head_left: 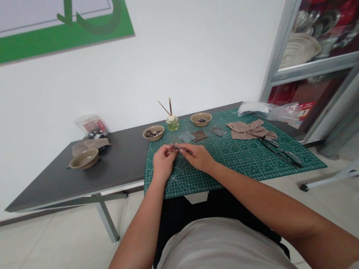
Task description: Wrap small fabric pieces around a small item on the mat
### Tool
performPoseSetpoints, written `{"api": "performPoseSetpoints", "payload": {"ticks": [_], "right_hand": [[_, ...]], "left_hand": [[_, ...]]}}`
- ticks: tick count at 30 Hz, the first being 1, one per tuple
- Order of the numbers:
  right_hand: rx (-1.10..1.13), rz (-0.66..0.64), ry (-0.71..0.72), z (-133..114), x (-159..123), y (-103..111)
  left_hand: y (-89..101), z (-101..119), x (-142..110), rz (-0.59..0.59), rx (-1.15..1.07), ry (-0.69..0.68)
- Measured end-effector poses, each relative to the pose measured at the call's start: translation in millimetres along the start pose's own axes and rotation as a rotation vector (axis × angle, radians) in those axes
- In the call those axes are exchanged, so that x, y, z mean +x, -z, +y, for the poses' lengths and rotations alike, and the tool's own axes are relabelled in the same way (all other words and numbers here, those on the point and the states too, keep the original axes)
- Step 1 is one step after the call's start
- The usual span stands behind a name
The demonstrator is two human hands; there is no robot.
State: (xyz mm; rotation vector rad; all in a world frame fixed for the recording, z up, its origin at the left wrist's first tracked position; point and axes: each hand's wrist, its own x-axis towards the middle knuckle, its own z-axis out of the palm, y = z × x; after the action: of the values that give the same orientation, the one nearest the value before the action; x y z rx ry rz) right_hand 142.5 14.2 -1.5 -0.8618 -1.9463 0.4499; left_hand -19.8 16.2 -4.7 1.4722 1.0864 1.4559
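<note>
Over the front left of the green cutting mat [188,181], my two hands meet with fingertips together. A thin, dark, flat piece [182,148] shows between them; its kind is too small to tell. My right hand [200,157] is closed on this piece, thumb and fingers pinched. Closed in a pinch at its other end is my left hand [163,161], and whatever else its fingers may hold is hidden. Just beyond the hands lie a grey-blue square sheet [187,137], a brown square sheet [199,135] and a grey sheet [218,131].
Behind stand a bowl of dark stones [154,133], a glass jar with sticks [172,122] and another bowl [201,119]. Rightward lie a crumpled brown cloth [246,130], glasses [282,152] and a plastic bag [269,110]. A third bowl [84,159] sits far left.
</note>
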Motion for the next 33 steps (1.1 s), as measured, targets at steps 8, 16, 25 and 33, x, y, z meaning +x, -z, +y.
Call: {"api": "performPoseSetpoints", "payload": {"ticks": [8, 16, 25, 33], "right_hand": [[0.004, -0.022, -0.012, 0.4, -0.8, -0.2], [-0.104, -0.021, -0.033, 1.9, -1.6, -0.5], [-0.049, 0.076, -0.073, 0.7, -2.1, -0.6], [-0.095, -0.013, -0.305, 1.3, 8.4, -3.3]], "left_hand": [[1.3, 4.3, -1.9, 0.037, 0.122, -0.022], [-0.8, 1.8, -2.3, 0.055, 0.004, 0.033], [0.2, -4.3, 0.1, 0.078, 0.036, -0.016], [-0.8, -2.5, 0.9, 0.268, 0.055, -0.090]]}}
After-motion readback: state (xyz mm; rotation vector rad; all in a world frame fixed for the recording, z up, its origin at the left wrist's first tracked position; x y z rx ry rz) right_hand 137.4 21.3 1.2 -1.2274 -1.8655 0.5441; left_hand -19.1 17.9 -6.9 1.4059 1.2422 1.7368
